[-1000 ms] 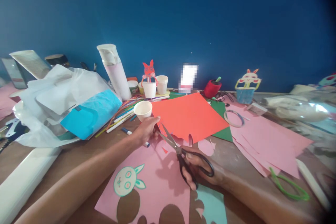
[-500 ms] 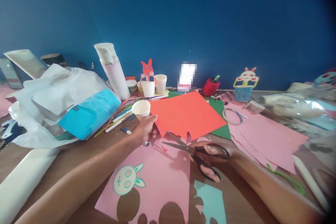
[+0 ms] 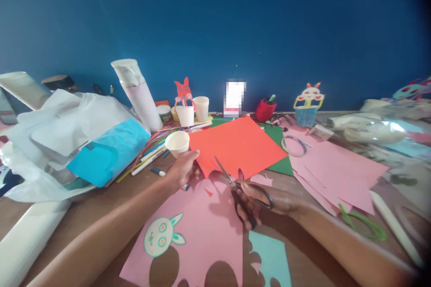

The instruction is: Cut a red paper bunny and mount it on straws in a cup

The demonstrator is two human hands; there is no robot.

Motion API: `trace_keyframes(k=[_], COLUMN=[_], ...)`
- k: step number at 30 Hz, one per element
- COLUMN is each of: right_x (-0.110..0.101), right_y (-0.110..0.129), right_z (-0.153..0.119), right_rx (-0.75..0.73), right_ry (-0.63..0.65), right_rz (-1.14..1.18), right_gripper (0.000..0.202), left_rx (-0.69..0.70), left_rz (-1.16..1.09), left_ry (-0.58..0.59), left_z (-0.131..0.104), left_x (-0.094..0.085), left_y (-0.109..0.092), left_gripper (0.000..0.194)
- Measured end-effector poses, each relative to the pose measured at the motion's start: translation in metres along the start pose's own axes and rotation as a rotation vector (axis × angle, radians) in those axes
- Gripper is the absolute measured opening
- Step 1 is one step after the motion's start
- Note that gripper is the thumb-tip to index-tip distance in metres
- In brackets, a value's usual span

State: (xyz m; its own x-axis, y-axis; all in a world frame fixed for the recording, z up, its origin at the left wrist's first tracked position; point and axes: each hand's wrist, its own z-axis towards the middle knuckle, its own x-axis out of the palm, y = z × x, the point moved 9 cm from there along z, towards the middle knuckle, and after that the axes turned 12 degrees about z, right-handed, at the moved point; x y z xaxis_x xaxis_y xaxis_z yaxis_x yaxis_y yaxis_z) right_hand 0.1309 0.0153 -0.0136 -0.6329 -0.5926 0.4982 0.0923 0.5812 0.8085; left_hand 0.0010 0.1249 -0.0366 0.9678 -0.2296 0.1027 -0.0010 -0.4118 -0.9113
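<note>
My left hand (image 3: 186, 168) pinches the left edge of an orange-red paper sheet (image 3: 240, 145), right beside a white paper cup (image 3: 177, 142). Black-handled scissors (image 3: 230, 183) are in my right hand (image 3: 257, 199), fingers through the loops. One blade lies over the sheet's notched lower edge, where curved pieces are cut away. Beneath is a pink sheet (image 3: 208, 228) with round holes. A small red scrap (image 3: 209, 193) rests on it, and so does a cut-out rabbit face (image 3: 159, 236) with green outlines.
At left are a plastic bag (image 3: 67, 134) and a tilted white bottle (image 3: 138, 94). Behind stand a cup with a red figure (image 3: 185, 115) and a blue cup with a rabbit (image 3: 305, 115). Pink papers (image 3: 340, 170), a tape ring (image 3: 294, 145) and a green pipe cleaner (image 3: 363, 228) lie right.
My right hand has turned the scissors and drawn the handles left and inward. The blades have gone from spread apart to nearly together. The whole view has shifted slightly.
</note>
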Motion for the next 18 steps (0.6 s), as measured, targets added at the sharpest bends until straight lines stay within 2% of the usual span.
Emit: trace_keyframes(k=[3,7,10,12,15,18], right_x=[-0.004,0.002,0.001,0.003,0.004,0.005], right_y=[-0.003,-0.003,0.002,0.006,0.015,0.015], right_z=[0.008,0.015,0.018,0.019,0.017,0.02], right_rx=[-0.079,-0.156,-0.216,-0.231,-0.266,-0.282], right_ry=[-0.103,-0.199,-0.295,-0.318,-0.362,-0.4], right_rz=[0.006,0.009,-0.016,-0.013,-0.031,0.034], right_gripper=[0.047,0.05,0.055,0.056,0.057,0.06], left_rx=[-0.004,-0.004,-0.058,-0.06,-0.069,-0.064], left_rz=[0.004,0.043,0.041,0.048,0.039,0.032], left_ry=[0.002,0.04,0.08,0.118,0.097,0.109], left_z=[0.001,0.002,0.001,0.0,0.0,0.0], left_x=[0.0,0.005,0.011,0.016,0.018,0.028], left_y=[0.0,0.001,0.005,0.005,0.003,0.003], left_gripper=[0.018,0.013,0.015,0.018,0.022,0.02])
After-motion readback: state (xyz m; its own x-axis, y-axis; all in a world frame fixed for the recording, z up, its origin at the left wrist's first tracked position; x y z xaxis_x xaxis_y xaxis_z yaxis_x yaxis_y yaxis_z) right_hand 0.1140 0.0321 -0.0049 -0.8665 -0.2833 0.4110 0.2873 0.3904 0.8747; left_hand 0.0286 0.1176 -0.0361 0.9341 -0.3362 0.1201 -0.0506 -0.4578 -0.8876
